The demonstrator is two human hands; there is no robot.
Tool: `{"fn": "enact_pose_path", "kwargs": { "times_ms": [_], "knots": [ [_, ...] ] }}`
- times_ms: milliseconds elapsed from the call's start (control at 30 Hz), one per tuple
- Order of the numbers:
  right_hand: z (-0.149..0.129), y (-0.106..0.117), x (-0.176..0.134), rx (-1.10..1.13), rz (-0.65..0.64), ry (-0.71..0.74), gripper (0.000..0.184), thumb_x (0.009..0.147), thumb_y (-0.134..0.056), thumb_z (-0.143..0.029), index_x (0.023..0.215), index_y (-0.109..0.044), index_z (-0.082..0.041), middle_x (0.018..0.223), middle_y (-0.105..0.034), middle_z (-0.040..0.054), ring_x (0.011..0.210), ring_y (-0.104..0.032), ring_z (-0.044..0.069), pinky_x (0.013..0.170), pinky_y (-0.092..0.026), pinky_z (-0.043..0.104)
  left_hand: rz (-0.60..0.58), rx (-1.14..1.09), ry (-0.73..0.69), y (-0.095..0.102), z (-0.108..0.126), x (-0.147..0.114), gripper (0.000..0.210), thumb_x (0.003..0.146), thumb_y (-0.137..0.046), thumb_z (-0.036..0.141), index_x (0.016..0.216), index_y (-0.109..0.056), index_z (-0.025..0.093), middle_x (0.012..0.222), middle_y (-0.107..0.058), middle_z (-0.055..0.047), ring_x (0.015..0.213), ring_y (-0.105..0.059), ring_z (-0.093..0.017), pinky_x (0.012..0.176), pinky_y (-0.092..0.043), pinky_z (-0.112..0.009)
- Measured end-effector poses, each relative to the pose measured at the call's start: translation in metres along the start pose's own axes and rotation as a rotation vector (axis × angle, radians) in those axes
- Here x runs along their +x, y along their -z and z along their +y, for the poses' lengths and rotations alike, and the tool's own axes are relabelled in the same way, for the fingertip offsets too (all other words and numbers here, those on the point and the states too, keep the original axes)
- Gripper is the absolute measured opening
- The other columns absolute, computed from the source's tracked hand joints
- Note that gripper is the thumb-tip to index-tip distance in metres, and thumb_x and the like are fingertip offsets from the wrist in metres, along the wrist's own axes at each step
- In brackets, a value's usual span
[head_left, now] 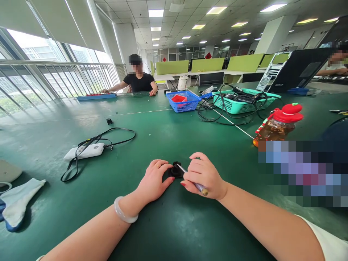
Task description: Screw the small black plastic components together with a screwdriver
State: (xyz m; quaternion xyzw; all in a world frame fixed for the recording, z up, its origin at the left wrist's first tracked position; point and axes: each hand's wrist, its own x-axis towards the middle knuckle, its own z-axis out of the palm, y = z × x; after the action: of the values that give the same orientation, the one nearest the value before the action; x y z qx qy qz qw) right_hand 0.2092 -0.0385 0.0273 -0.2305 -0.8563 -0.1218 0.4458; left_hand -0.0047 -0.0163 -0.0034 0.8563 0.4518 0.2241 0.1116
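A small black part (176, 170) with a rounded middle lies on the green table (152, 224) in front of me. My left hand (154, 179) rests on the table and grips the part's left side between thumb and fingers. Above its right side, my right hand (205, 175) is closed around a slim pen-like tool (200, 187) with a silvery shaft and a brownish end. The tool slants so that its thin pale tip meets the black part near its top. Its exact kind is too small to make out.
A white power bank-like box (87, 151) with black cable lies left, near a pale cloth glove (23, 203). Farther back stand a blue basket (185, 105), a teal basket (231, 105) of cables and a red-lidded bottle (278, 125). A person (140, 81) sits across the table.
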Motion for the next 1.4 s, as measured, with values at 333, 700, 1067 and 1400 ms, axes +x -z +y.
{"fn": "enact_pose_path", "kwargs": {
  "times_ms": [333, 700, 1067, 1400],
  "knots": [
    [0.019, -0.010, -0.006, 0.174, 0.068, -0.712, 0.022, 0.090, -0.058, -0.031, 0.070, -0.058, -0.022, 0.066, -0.061, -0.0013, 0.061, -0.054, 0.014, 0.063, -0.042, 0.028, -0.031, -0.005, 0.021, 0.002, 0.000, 0.000, 0.031, 0.085, -0.064, 0.029, 0.115, -0.063, 0.025, 0.124, -0.061, -0.005, 0.124, -0.046, -0.028, 0.108, -0.041, -0.050],
    [0.011, -0.004, -0.003, 0.324, 0.135, -0.855, 0.028, 0.092, -0.046, -0.037, 0.073, -0.058, -0.021, 0.067, -0.059, 0.0010, 0.062, -0.055, 0.016, 0.056, -0.040, 0.027, -0.023, -0.024, 0.037, 0.002, 0.000, -0.001, 0.033, 0.084, -0.064, 0.028, 0.117, -0.063, 0.024, 0.125, -0.061, -0.007, 0.125, -0.047, -0.029, 0.109, -0.041, -0.051],
    [0.010, -0.006, -0.001, 0.354, -0.074, -0.824, 0.024, 0.090, -0.042, -0.031, 0.069, -0.052, -0.022, 0.062, -0.055, -0.0013, 0.058, -0.049, 0.015, 0.055, -0.038, 0.026, -0.046, -0.027, 0.048, 0.002, 0.000, -0.001, 0.032, 0.084, -0.065, 0.027, 0.116, -0.064, 0.023, 0.126, -0.060, -0.007, 0.127, -0.045, -0.028, 0.109, -0.040, -0.051],
    [0.005, -0.004, -0.005, 0.266, 0.056, -0.704, 0.026, 0.093, -0.044, -0.028, 0.069, -0.053, -0.022, 0.065, -0.059, 0.0001, 0.068, -0.057, 0.017, 0.061, -0.044, 0.027, -0.015, -0.048, 0.037, 0.002, -0.001, -0.002, 0.030, 0.083, -0.067, 0.028, 0.113, -0.065, 0.025, 0.125, -0.061, -0.007, 0.125, -0.047, -0.029, 0.108, -0.042, -0.051]
  ]
}}
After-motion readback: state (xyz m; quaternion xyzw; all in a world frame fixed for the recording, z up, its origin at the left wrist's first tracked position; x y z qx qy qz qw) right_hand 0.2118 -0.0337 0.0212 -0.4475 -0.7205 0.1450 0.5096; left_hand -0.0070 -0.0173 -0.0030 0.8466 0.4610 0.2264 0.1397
